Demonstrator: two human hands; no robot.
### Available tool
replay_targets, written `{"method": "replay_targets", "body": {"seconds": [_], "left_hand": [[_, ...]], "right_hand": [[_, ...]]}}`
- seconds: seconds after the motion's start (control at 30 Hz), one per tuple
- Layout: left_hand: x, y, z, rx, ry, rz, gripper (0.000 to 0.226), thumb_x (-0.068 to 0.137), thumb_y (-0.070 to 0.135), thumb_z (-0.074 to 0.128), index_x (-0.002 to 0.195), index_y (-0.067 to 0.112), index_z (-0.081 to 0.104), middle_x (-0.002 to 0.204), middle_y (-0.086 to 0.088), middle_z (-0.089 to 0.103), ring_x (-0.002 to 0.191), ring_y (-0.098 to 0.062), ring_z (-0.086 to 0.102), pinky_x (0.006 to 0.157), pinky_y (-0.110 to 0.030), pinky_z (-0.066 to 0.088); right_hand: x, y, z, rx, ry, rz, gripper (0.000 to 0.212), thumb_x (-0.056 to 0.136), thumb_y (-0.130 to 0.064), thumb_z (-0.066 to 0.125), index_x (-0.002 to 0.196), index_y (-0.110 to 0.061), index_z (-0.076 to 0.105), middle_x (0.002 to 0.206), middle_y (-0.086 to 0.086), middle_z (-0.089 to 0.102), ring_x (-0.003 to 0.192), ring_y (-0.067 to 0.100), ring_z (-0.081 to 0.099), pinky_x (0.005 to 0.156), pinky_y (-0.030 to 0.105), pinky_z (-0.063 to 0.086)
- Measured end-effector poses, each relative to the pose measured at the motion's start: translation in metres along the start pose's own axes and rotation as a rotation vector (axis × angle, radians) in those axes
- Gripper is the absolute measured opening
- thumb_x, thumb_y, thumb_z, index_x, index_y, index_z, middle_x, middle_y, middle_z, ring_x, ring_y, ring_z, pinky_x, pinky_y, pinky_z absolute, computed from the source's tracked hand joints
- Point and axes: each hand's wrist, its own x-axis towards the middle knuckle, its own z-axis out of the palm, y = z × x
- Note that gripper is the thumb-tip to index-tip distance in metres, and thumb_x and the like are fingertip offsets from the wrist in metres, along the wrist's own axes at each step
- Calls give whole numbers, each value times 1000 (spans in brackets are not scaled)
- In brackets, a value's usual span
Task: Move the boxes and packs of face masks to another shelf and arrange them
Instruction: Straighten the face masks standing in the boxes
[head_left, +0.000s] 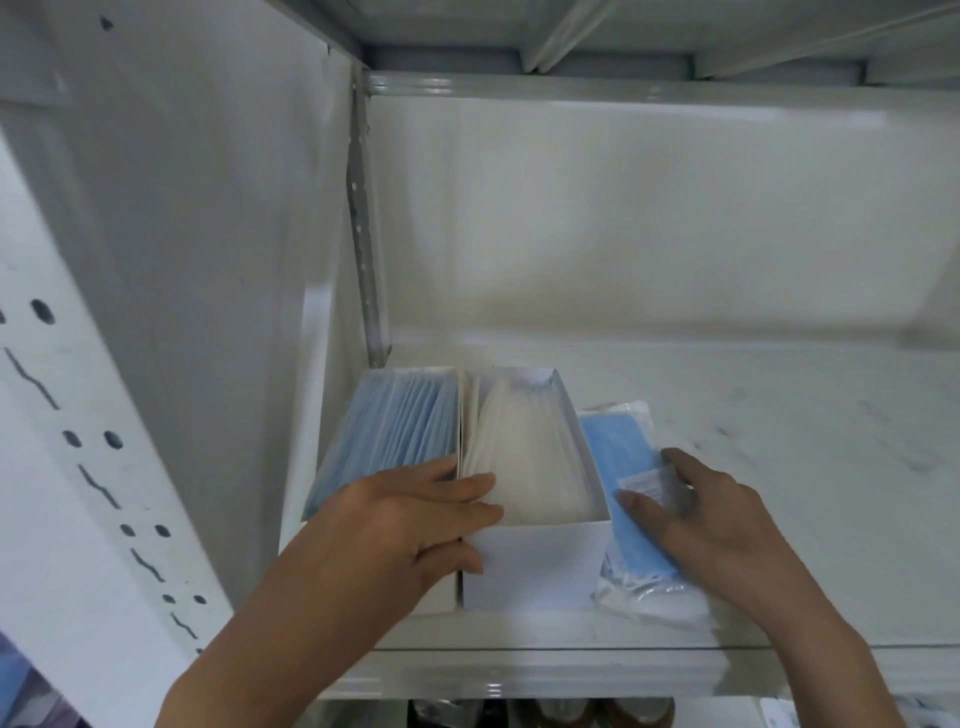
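So the biggest thing here is the white metal shelf (753, 415), with its perforated upright (78, 467) running down the left side and a back panel behind. On the shelf board, pushed into the left rear corner, sit two open-topped white boxes touching side by side: the left box (379, 431) is packed with blue masks standing on edge, and the right box (540, 561) has white masks in it the same way. Just right of that second box, right up against its wall, lies a clear plastic pack of blue masks (623, 452) flat on the board, with a small white label on it. The left hand (410, 525) is draped over the near ends of both boxes where they meet, fingers fairly straight across the top and thumb down the front face of the white-mask box. The right hand (706, 509) rests on the pack, fingers spread and laid flat across the wrapper, thumb on the label side.
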Motion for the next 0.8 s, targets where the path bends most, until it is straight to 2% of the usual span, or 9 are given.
{"method": "replay_targets", "body": {"seconds": [0.13,0.23,0.3,0.37,0.47,0.53,0.6,0.67,0.8], "left_hand": [[1,4,-2,21,-3,-13,32,74,39,74,103,27,80,116,12,73,117,-11,65,96,-28,53],[0,10,-6,-64,-16,-69,39,77,52,74,112,34,76,122,18,70,122,-3,61,99,-26,52],[2,14,-13,-221,23,-171,39,84,55,69,121,41,71,128,27,65,125,9,54,102,-14,45],[6,18,-16,-229,109,-204,33,94,52,59,122,37,71,130,24,65,123,12,54,102,-12,45],[14,20,-14,78,166,-256,43,99,51,44,124,27,71,139,8,62,133,-7,52,111,-40,44],[18,21,-11,310,26,-370,61,98,63,25,139,30,57,156,2,44,146,-20,36,119,-52,30],[19,20,-6,429,-124,-458,73,94,73,8,150,36,38,164,1,27,152,-24,22,122,-52,20],[20,19,-2,457,-198,-483,77,92,76,-2,153,40,27,166,2,23,153,-25,20,121,-53,20],[20,16,5,493,-293,-494,80,88,76,-14,155,43,14,167,4,20,154,-26,16,121,-55,19]], "right_hand": [[-1,3,1,-24,-13,-36,42,89,-60,57,108,-22,54,92,-10,63,79,4,60,69,30,53],[-1,4,-1,-56,-27,-56,38,89,-64,53,98,-28,52,94,-10,65,83,10,63,74,40,55],[-2,1,-3,-80,1,-111,38,90,-63,53,108,-30,54,110,-9,64,96,15,62,81,39,53],[-2,-5,-4,-90,66,-177,53,91,-60,54,135,-29,52,133,-7,58,120,22,55,93,35,44],[-4,-20,-5,-145,176,-232,62,95,-63,40,145,-27,50,154,1,48,142,26,41,115,52,32],[-9,-30,-5,-179,202,-280,66,97,-70,26,146,-32,48,158,-2,42,148,22,33,120,57,23],[-14,-45,-1,18,109,-336,75,90,-81,22,150,-39,41,162,-14,33,150,9,25,123,44,20],[-18,-62,8,194,-71,-365,78,87,-83,27,154,-43,33,163,-25,22,150,-3,16,124,33,15],[-15,-76,27,132,-204,-327,64,99,-59,41,158,-38,27,167,-22,11,151,-2,9,113,19,9]]}}
